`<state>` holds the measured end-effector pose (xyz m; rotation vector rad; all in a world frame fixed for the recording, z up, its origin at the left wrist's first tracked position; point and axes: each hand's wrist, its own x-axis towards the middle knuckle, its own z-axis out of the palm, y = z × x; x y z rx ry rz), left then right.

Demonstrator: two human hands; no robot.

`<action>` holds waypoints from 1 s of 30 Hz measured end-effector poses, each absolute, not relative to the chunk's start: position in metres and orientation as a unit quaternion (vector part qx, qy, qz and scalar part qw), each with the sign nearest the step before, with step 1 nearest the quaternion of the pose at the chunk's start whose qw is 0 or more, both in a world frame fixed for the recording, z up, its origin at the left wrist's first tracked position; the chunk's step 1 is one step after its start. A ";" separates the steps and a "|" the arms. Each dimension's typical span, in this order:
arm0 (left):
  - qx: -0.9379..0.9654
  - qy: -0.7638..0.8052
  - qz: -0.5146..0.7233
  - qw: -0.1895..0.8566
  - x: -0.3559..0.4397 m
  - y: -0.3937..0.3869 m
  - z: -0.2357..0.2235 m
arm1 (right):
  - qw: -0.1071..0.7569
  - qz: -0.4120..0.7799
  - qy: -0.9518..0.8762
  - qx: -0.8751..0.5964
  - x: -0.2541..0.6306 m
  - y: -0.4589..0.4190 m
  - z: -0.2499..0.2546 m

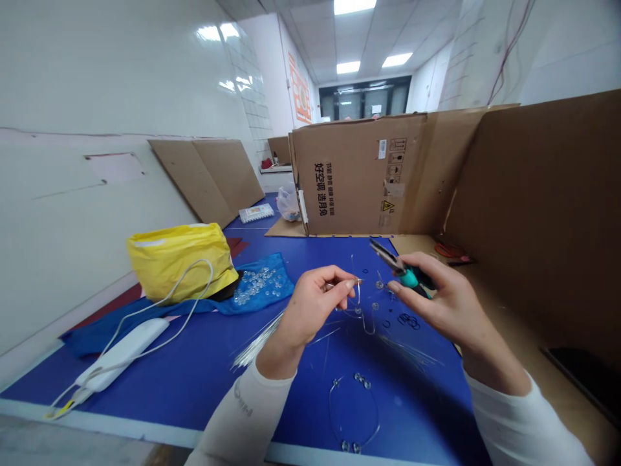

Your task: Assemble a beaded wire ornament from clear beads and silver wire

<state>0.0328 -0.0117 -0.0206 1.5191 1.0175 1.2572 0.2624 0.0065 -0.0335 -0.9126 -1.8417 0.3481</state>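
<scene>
My left hand (317,301) pinches a thin bent wire (359,292) between thumb and fingertips; a hooked end hangs below, with a clear bead on or behind it. To its right, my right hand (439,294) is closed around pliers (410,277) with teal and black handles. The plier jaws point up and left, apart from the wire. Below the hands, a wire ring with clear beads (361,380) lies on the blue table (291,395). Small black rings (408,321) and a few loose clear beads lie near my right hand.
Bundles of straight wires (257,340) lie beside my left wrist. Clear beads (262,285) sit on a blue cloth at left, by a yellow bag (182,259). A white power strip (123,353) with a cable lies nearer. Cardboard (359,175) walls the back and right.
</scene>
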 end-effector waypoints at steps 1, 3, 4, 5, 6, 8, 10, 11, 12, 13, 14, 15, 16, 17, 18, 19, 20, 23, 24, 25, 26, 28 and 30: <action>0.615 0.417 0.511 0.433 0.031 -0.012 -0.020 | 0.483 0.118 -0.787 -0.365 0.266 0.005 -0.032; 0.618 0.424 0.513 0.419 0.029 -0.012 -0.018 | 0.441 0.070 -0.824 -0.349 0.271 0.002 -0.030; 0.620 0.427 0.512 0.414 0.028 -0.012 -0.018 | 0.421 0.045 -0.836 -0.350 0.273 0.001 -0.029; 0.622 0.431 0.511 0.408 0.028 -0.012 -0.018 | 0.402 0.019 -0.843 -0.356 0.274 0.001 -0.027; 0.624 0.434 0.512 0.400 0.027 -0.012 -0.018 | 0.384 -0.007 -0.849 -0.362 0.274 0.000 -0.026; 0.632 0.438 0.511 0.385 0.025 -0.013 -0.017 | 0.356 -0.055 -0.856 -0.371 0.275 -0.001 -0.025; 0.647 0.436 0.504 0.370 0.023 -0.013 -0.017 | 0.339 -0.091 -0.859 -0.373 0.276 -0.001 -0.024; 0.657 0.435 0.498 0.362 0.021 -0.013 -0.016 | 0.335 -0.105 -0.860 -0.371 0.276 -0.001 -0.024; 0.667 0.434 0.492 0.353 0.020 -0.013 -0.015 | 0.332 -0.115 -0.860 -0.369 0.277 -0.001 -0.024; 0.677 0.435 0.486 0.342 0.018 -0.013 -0.014 | 0.328 -0.122 -0.862 -0.367 0.277 -0.001 -0.024; 0.686 0.436 0.479 0.331 0.017 -0.012 -0.013 | 0.324 -0.127 -0.864 -0.364 0.278 -0.001 -0.024; 0.695 0.437 0.473 0.318 0.015 -0.012 -0.012 | 0.321 -0.130 -0.865 -0.362 0.279 -0.001 -0.023; 0.704 0.439 0.468 0.306 0.014 -0.012 -0.011 | 0.319 -0.132 -0.867 -0.360 0.279 -0.001 -0.023; 0.712 0.439 0.462 0.293 0.013 -0.012 -0.010 | 0.318 -0.134 -0.867 -0.359 0.280 -0.001 -0.023; 0.720 0.440 0.457 0.281 0.012 -0.012 -0.009 | 0.317 -0.137 -0.867 -0.358 0.280 -0.001 -0.023; 0.728 0.439 0.453 0.270 0.012 -0.013 -0.009 | 0.316 -0.138 -0.868 -0.358 0.280 0.000 -0.023; 0.735 0.438 0.448 0.259 0.011 -0.013 -0.009 | 0.314 -0.138 -0.869 -0.357 0.280 0.000 -0.024; 0.758 0.431 0.434 0.228 0.010 -0.016 -0.008 | 0.307 -0.125 -0.873 -0.357 0.279 0.001 -0.025; 0.765 0.428 0.430 0.214 0.010 -0.016 -0.008 | 0.306 -0.119 -0.875 -0.356 0.278 0.001 -0.026; 0.773 0.426 0.426 0.198 0.010 -0.017 -0.008 | 0.306 -0.114 -0.876 -0.355 0.278 0.001 -0.026; 0.780 0.426 0.422 0.180 0.010 -0.017 -0.008 | 0.306 -0.108 -0.877 -0.355 0.278 0.002 -0.026; 0.791 0.427 0.413 0.145 0.010 -0.016 -0.009 | 0.306 -0.097 -0.878 -0.356 0.278 0.002 -0.027; 0.800 0.428 0.405 0.118 0.009 -0.016 -0.010 | 0.306 -0.084 -0.877 -0.360 0.278 0.002 -0.027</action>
